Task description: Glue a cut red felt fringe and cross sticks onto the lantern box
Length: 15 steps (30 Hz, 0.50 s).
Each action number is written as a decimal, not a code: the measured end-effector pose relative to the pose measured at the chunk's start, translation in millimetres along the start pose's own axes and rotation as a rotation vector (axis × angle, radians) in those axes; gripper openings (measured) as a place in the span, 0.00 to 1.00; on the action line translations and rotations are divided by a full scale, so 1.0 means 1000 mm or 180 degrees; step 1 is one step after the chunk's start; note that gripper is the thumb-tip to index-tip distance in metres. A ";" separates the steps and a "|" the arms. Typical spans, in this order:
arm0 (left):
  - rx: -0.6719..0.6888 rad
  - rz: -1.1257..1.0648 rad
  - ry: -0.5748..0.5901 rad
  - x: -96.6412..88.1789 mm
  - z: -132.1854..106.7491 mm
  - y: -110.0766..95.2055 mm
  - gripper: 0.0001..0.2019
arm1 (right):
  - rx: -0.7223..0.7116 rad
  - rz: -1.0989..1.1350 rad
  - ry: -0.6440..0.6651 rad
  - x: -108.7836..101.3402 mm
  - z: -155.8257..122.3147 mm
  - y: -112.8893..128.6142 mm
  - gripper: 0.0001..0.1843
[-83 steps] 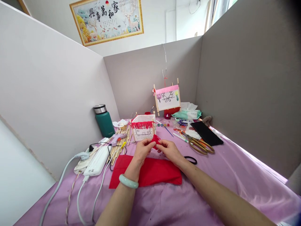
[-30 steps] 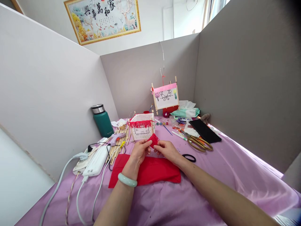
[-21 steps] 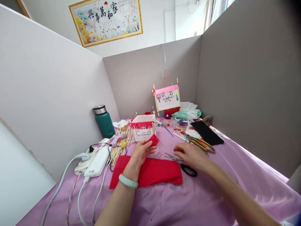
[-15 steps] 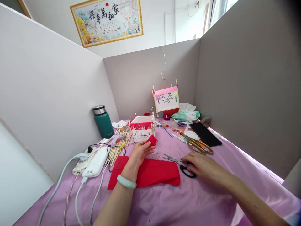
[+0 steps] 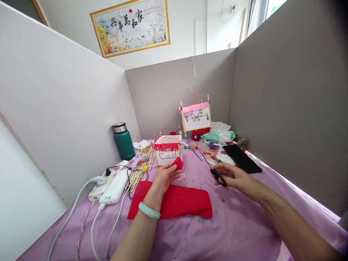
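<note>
Between the thumb and fingers of my left hand [image 5: 166,176] is a small folded piece of red fringed paper [image 5: 178,164]. Its cut strips stick out to the right. My right hand [image 5: 231,177] grips small black-handled scissors [image 5: 218,177] above the table, blades pointing up and away. A larger red sheet [image 5: 185,201] lies flat under my left wrist. Just beyond my left hand stands a stick-framed lantern [image 5: 168,154] with a house drawn on its white side and red fringe along its top edge.
A second lantern [image 5: 196,117] hangs from a wire at the back. To the left are a green bottle [image 5: 124,143], wooden sticks [image 5: 137,170], a glue gun [image 5: 139,162] and a white power bank [image 5: 115,186] with cables. A black phone [image 5: 241,158] lies right.
My right hand has lifted the small scissors off the table and turned their blades upward. My left hand still holds the red fringed paper. The whole view has shifted slightly.
</note>
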<state>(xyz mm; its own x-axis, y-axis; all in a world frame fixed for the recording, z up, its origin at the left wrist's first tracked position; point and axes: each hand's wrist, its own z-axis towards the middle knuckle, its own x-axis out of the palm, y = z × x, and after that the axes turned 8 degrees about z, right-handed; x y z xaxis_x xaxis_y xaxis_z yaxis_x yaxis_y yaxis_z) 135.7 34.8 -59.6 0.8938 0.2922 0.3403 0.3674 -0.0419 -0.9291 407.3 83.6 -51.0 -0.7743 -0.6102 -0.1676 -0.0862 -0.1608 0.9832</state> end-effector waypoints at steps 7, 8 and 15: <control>0.0065 -0.0046 0.0004 0.000 0.000 -0.002 0.02 | -0.0266 0.0366 0.0351 0.040 0.029 -0.012 0.29; 0.0069 -0.0038 -0.0003 0.000 0.000 -0.002 0.02 | -0.0324 0.0184 0.0274 0.043 0.031 -0.015 0.28; 0.0028 0.0136 -0.0063 0.003 -0.004 -0.003 0.01 | -0.0485 -0.0391 0.0150 0.046 0.029 -0.023 0.23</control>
<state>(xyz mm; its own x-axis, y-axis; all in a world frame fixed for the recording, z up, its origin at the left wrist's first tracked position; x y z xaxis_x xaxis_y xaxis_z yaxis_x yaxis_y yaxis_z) 138.1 32.1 -55.5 0.9033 0.3091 0.2974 0.3267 -0.0463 -0.9440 355.5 81.8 -78.8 -0.7333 -0.6139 -0.2923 -0.0796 -0.3495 0.9335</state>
